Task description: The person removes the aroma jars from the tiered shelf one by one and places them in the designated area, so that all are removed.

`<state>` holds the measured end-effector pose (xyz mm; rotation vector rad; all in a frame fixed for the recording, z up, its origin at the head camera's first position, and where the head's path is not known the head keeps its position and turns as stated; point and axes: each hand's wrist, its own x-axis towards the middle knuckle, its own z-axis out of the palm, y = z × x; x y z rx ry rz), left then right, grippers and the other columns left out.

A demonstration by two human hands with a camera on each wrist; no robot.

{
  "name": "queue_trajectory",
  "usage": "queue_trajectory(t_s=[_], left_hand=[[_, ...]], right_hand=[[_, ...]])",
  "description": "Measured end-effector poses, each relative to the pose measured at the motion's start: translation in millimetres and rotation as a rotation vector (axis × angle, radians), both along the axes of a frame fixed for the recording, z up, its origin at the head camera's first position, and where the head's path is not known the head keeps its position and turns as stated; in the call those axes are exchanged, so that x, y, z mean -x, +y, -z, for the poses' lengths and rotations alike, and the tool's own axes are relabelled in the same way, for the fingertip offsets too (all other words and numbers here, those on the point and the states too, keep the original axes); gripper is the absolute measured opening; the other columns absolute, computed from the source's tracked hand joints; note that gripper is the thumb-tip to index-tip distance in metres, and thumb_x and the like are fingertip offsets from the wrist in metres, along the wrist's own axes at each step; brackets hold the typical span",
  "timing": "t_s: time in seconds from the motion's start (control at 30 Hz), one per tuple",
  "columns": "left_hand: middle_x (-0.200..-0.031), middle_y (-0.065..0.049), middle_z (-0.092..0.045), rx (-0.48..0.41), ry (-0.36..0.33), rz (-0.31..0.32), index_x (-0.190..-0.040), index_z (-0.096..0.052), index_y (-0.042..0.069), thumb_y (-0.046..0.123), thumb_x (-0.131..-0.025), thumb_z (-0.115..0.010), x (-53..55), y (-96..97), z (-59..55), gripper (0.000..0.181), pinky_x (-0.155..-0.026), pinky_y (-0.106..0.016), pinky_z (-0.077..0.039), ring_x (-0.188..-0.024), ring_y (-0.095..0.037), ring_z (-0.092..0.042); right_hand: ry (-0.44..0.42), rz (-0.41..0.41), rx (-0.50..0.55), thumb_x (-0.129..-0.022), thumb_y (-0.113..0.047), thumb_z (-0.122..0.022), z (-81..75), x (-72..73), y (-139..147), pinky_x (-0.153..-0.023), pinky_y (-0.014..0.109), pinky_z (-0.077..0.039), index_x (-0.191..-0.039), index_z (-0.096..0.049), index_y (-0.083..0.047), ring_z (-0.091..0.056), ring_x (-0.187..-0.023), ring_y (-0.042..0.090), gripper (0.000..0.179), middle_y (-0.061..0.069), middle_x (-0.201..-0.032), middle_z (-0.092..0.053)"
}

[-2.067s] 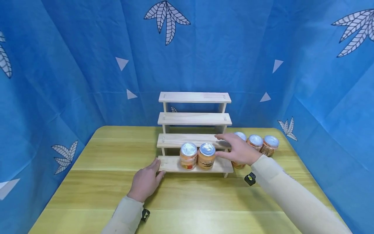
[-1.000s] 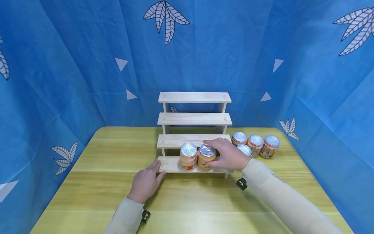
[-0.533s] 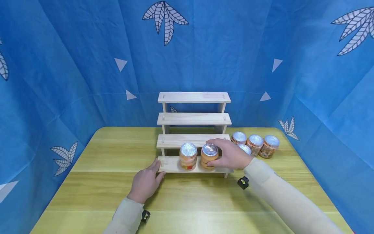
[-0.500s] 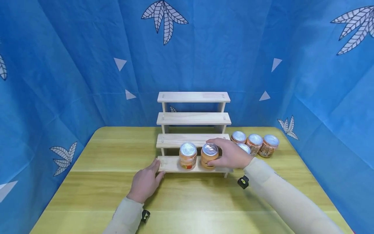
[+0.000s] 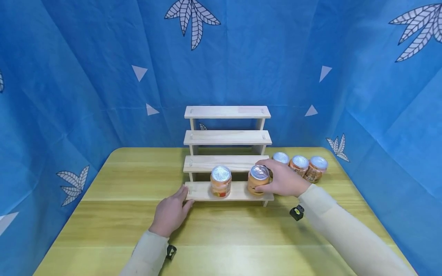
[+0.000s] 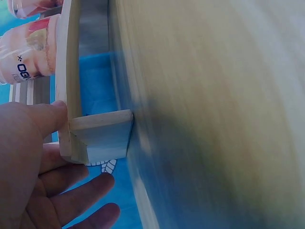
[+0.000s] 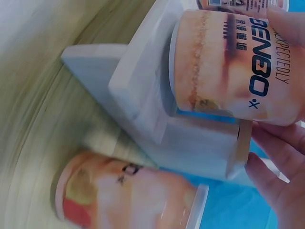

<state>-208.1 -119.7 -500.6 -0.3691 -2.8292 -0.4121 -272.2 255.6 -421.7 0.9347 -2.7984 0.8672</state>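
A pale wooden stepped display stand (image 5: 214, 163) sits on the table. My left hand (image 5: 169, 214) grips the left end of its lowest step, thumb at the front edge in the left wrist view. Toward the right end of that step is an orange jar (image 5: 253, 185) with a silver lid, upright. My right hand (image 5: 284, 180) holds this jar between thumb and fingers; the right wrist view shows BENBO lettering on the jar (image 7: 228, 67). A second jar (image 5: 221, 187) stands left of the middle on the same step, apart from the first.
Several more silver-lidded jars (image 5: 315, 170) stand on the yellow wood-grain table (image 5: 221, 237) right of the stand, partly hidden by my right hand. A blue patterned cloth (image 5: 241, 57) hangs behind and along both sides.
My right hand took hold of the right-hand jar and shifted it rightward along the lowest step, opening a gap between the two jars. The left hand has stayed at the step's end.
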Motion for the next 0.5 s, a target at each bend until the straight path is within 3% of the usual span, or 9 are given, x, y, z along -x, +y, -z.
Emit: queue_trajectory(t_s=[0.2,0.37,0.5], left_hand=[[-0.145,-0.017,-0.054,-0.007,0.007,-0.011,-0.14,-0.058,0.001,0.038,-0.1,-0.064,4.7,-0.3,-1.3,0.055,-0.071,-0.047,-0.059,-0.098,-0.04,-0.071],[-0.144,-0.018,-0.055,-0.007,-0.003,-0.009,-0.139,-0.059,0.0,0.04,-0.099,-0.065,1.3,-0.9,3.2,0.057,-0.072,-0.049,-0.06,-0.098,-0.04,-0.071],[-0.143,-0.017,-0.056,-0.006,0.022,-0.004,-0.138,-0.059,0.0,0.041,-0.099,-0.064,1.5,-0.6,3.2,0.057,-0.071,-0.048,-0.06,-0.097,-0.039,-0.071]], right_hand=[[0.031,0.057,-0.02,-0.074,-0.043,-0.09,-6.5,-0.5,16,-0.092,0.045,-0.055,-0.133,-0.06,-0.01,-0.064,-0.108,0.02,0.073,0.002,-0.123,-0.066],[-0.014,0.099,0.017,-0.075,-0.048,-0.088,-4.2,-8.9,31,-0.092,0.049,-0.054,-0.134,-0.058,-0.009,-0.064,-0.108,0.023,0.077,0.004,-0.123,-0.065],[0.026,0.137,0.058,-0.075,-0.047,-0.088,-4.2,-11.5,44,-0.09,0.05,-0.055,-0.135,-0.057,-0.008,-0.064,-0.108,0.026,0.078,0.007,-0.124,-0.065]])
